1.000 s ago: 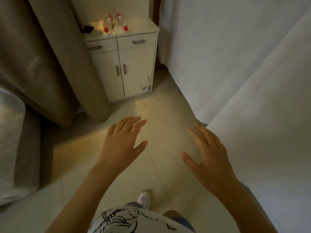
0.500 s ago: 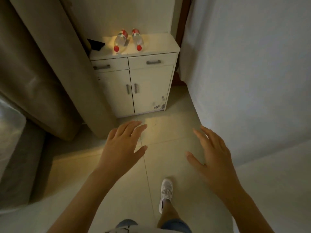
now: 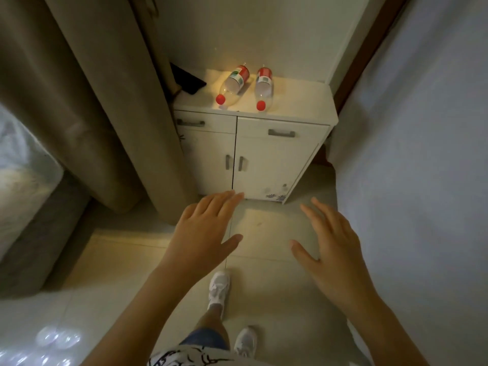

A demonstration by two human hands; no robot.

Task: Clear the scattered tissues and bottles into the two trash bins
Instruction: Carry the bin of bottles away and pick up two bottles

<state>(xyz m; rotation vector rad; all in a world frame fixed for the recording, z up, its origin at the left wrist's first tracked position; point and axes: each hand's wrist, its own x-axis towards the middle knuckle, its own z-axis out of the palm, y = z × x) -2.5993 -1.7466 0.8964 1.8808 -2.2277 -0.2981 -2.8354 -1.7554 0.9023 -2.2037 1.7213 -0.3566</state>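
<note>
Hands, left (image 3: pixel 204 231) and right (image 3: pixel 330 241), released, empty; bottles (image 3: pixel 233 84) upper centre on cabinet (image 3: pixel 295 101): likely light, smooth, crushable; grip mid-body.

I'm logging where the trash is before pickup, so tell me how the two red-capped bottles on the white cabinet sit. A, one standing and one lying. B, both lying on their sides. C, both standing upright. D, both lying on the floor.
B: the left bottle and the right bottle both lie on their sides on the cabinet top, red caps pointing toward the camera.
</note>
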